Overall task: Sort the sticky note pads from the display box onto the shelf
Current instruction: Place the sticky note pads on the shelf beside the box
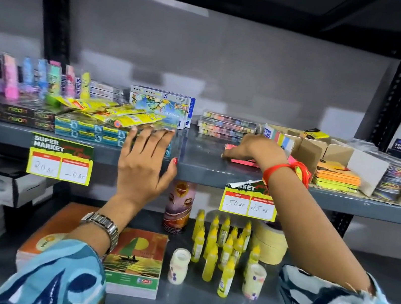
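Observation:
A cardboard display box [311, 146] stands on the grey shelf [199, 167] at the right, holding orange and yellow sticky note pads [337, 178] and a multicolour pad [282, 139] upright at its left end. A pink sticky note pad [244, 162] lies flat on the shelf just left of the box. My right hand [255, 149] rests on top of that pink pad, fingers curled over it, a red thread on the wrist. My left hand [146, 161] is spread flat at the shelf's front edge, against a stack of blue packets, holding nothing.
Crayon boxes [159, 105], yellow packets [110, 113] and pencil cases [225, 125] crowd the shelf's left and back. A tub of rubber bands [396, 182] sits right of the box. Price tags [249, 205] hang on the edge. Glue bottles [221, 245], tape rolls and notebooks fill the lower shelf.

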Demonstrator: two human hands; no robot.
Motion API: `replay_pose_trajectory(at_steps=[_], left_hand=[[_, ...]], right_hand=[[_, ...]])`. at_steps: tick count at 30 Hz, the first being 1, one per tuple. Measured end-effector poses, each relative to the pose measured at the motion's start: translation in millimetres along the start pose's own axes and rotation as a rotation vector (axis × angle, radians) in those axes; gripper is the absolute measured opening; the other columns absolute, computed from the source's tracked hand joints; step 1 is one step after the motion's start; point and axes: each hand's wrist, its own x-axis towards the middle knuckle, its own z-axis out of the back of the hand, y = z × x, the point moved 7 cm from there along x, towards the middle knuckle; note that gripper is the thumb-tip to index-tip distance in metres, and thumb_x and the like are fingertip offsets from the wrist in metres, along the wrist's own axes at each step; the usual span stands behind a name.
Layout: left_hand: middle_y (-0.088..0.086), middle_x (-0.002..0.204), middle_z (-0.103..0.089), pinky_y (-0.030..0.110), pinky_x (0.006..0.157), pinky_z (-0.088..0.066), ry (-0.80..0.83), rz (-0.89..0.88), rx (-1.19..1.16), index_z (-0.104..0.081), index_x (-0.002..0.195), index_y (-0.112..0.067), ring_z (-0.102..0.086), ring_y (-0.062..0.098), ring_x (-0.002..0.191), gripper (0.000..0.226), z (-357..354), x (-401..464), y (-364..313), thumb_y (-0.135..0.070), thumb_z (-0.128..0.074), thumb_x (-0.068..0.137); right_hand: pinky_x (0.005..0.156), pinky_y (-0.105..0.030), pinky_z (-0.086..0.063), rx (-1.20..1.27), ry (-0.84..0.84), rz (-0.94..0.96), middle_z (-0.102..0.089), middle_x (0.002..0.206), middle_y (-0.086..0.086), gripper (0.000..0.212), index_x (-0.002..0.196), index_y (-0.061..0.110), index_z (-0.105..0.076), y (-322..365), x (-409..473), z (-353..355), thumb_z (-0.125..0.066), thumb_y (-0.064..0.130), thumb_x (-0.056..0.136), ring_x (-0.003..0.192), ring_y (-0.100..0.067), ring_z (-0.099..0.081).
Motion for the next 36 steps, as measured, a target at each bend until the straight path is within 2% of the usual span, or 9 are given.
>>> replay_pose_trajectory(at_steps=[3, 6, 9, 13, 20, 26, 30, 33, 36], left_hand=[[0.014, 0.121, -0.063, 0.050, 0.109, -0.030, -0.002, 0.001, -0.006, -0.059, 0.125, -0.004, -0.053, 0.033, 0.116, 0.051, -0.7, 0.3, -0.1, -0.036, -0.038, 0.092], [0.014, 0.121, -0.063, 0.049, 0.110, -0.030, -0.012, 0.000, -0.013, -0.059, 0.126, -0.005, -0.052, 0.032, 0.116, 0.050, -0.6, 0.0, -0.2, -0.036, -0.038, 0.092], [0.013, 0.121, -0.063, 0.049, 0.110, -0.029, -0.021, -0.003, -0.020, -0.058, 0.126, -0.005, -0.051, 0.031, 0.117, 0.050, 0.2, -0.2, -1.5, -0.036, -0.038, 0.092], [0.014, 0.121, -0.063, 0.048, 0.111, -0.026, -0.025, 0.001, -0.028, -0.058, 0.126, -0.005, -0.050, 0.031, 0.117, 0.050, 1.0, -0.4, -1.9, -0.035, -0.039, 0.091], [0.015, 0.120, -0.063, 0.047, 0.111, -0.025, -0.038, -0.003, -0.027, -0.057, 0.126, -0.004, -0.049, 0.032, 0.115, 0.050, 2.6, -0.5, -2.4, -0.034, -0.040, 0.090], [0.017, 0.119, -0.062, 0.049, 0.110, -0.026, -0.040, -0.003, -0.023, -0.055, 0.127, -0.004, -0.050, 0.034, 0.113, 0.051, 4.1, -0.2, -4.1, -0.035, -0.037, 0.092], [0.018, 0.119, -0.062, 0.051, 0.110, -0.026, -0.024, 0.002, -0.042, -0.055, 0.126, -0.002, -0.049, 0.035, 0.113, 0.050, 6.4, 0.0, -4.2, -0.033, -0.039, 0.091], [0.018, 0.119, -0.062, 0.050, 0.110, -0.026, -0.020, 0.009, -0.038, -0.056, 0.126, -0.002, -0.050, 0.035, 0.112, 0.050, 5.9, 0.2, -4.2, -0.033, -0.039, 0.091], [0.019, 0.118, -0.062, 0.050, 0.110, -0.026, -0.023, 0.008, -0.032, -0.056, 0.125, -0.002, -0.049, 0.035, 0.112, 0.050, 4.3, 0.5, -3.6, -0.033, -0.040, 0.090]], right_hand=[[0.101, -0.046, -0.044, 0.033, -0.030, -0.010, -0.056, 0.126, -0.016, 0.057, 0.117, 0.008, -0.054, -1.0, 1.6, -0.4, -0.056, 0.052, 0.080, 0.112, -0.035, -0.054], [0.093, -0.039, -0.047, 0.091, -0.067, -0.009, -0.057, 0.126, -0.016, 0.054, 0.111, 0.007, -0.056, 0.3, 0.3, -2.3, -0.059, 0.050, 0.079, 0.111, -0.035, -0.054], [0.075, -0.032, -0.043, 0.178, -0.150, 0.011, -0.063, 0.115, -0.014, 0.042, 0.084, 0.008, -0.055, -1.8, -3.8, 1.7, -0.065, 0.048, 0.074, 0.099, -0.031, -0.057], [0.078, -0.033, -0.048, 0.374, -0.308, 0.036, -0.065, 0.105, -0.014, 0.054, 0.097, 0.007, -0.066, -7.1, -19.0, 9.4, -0.076, 0.048, 0.062, 0.102, -0.029, -0.058], [0.076, -0.032, -0.051, 0.491, -0.557, 0.092, -0.070, 0.096, -0.016, 0.055, 0.097, 0.010, -0.069, -22.7, -57.2, 50.2, -0.079, 0.048, 0.059, 0.093, -0.032, -0.063], [0.069, -0.032, -0.053, 0.551, -0.808, 0.023, -0.070, 0.090, -0.014, 0.053, 0.091, 0.009, -0.072, -83.3, -84.5, 103.4, -0.075, 0.049, 0.058, 0.083, -0.027, -0.062], [0.069, -0.029, -0.044, 0.516, -0.801, -0.131, -0.066, 0.089, -0.017, 0.055, 0.093, 0.004, -0.069, -134.1, -81.6, 94.9, -0.078, 0.048, 0.061, 0.088, -0.032, -0.061], [0.071, -0.032, -0.049, 0.525, -0.756, -0.186, -0.068, 0.080, -0.018, 0.046, 0.082, 0.003, -0.071, -158.6, -78.5, 75.6, -0.077, 0.045, 0.063, 0.089, -0.035, -0.063], [0.065, -0.028, -0.043, 0.583, -0.743, -0.200, -0.065, 0.072, -0.016, 0.038, 0.072, 0.008, -0.072, -167.5, -77.4, 64.0, -0.076, 0.045, 0.065, 0.086, -0.034, -0.063]])
